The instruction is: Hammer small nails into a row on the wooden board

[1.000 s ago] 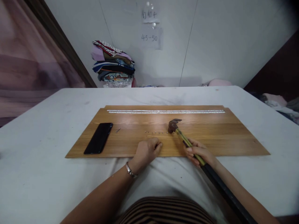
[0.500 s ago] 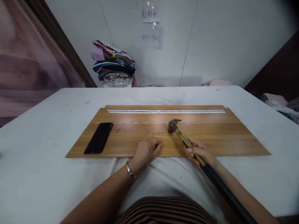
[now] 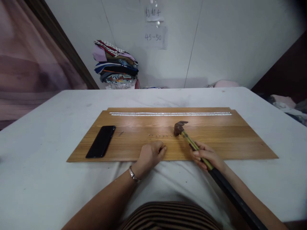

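Observation:
A long wooden board [image 3: 240, 140] lies across the white table [image 3: 43, 179]. My right hand [image 3: 208, 157] grips a claw hammer [image 3: 189, 140] by its yellow and black handle, and the rusty head rests on the board. Just left of the head runs a short row of several small nails [image 3: 160, 135] driven into the wood. My left hand [image 3: 151, 155], with a bracelet on the wrist, rests as a loose fist on the board's near edge below that row. I cannot tell whether it holds anything.
A black phone [image 3: 101, 145] lies on the board's left end, with one loose nail [image 3: 121, 133] beside it. A white tape measure [image 3: 170, 114] runs along the board's far edge. Folded clothes [image 3: 116, 65] are stacked against the wall behind the table.
The hammer head and my right hand have shifted very slightly to the right. My left hand has not moved.

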The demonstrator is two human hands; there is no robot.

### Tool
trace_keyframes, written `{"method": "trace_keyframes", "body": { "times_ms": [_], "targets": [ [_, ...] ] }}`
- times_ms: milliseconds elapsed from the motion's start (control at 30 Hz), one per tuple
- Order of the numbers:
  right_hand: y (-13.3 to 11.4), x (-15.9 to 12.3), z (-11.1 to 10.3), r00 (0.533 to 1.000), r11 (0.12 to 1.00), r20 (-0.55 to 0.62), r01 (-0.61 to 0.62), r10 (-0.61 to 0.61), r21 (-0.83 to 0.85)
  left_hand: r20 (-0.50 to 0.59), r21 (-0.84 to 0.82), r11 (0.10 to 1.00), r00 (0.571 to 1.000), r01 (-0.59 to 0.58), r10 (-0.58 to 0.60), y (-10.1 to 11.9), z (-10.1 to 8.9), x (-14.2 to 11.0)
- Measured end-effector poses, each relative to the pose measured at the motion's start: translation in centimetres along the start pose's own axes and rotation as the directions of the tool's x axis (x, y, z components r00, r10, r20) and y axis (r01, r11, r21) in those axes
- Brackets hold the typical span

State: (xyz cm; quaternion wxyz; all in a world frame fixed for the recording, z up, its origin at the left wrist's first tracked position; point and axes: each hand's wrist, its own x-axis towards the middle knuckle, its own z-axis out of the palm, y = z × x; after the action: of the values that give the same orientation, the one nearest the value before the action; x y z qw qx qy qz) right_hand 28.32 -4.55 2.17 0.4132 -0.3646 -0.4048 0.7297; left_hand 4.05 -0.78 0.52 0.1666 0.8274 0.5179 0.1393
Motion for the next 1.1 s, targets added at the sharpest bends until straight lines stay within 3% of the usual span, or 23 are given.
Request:
{"method": "trace_keyframes", "body": {
  "times_ms": [533,867,1100],
  "targets": [
    [-0.9,-0.6,-0.4,1.000,0.994,0.001,0.010,-0.010,0.104,0.027,-0.073,0.997,1.000,-0.012,0.014,-0.4,0.4,-0.2],
    [-0.8,-1.0,0.3,0.994,0.994,-0.019,-0.105,0.105,0.038,0.016,-0.146,0.988,0.999,-0.042,0.045,-0.7,0.2,-0.2],
    [-0.8,-1.0,0.3,0.994,0.993,-0.022,-0.109,0.110,0.039,0.015,-0.150,0.988,0.999,-0.038,0.041,-0.7,0.2,-0.4]
  ]
}}
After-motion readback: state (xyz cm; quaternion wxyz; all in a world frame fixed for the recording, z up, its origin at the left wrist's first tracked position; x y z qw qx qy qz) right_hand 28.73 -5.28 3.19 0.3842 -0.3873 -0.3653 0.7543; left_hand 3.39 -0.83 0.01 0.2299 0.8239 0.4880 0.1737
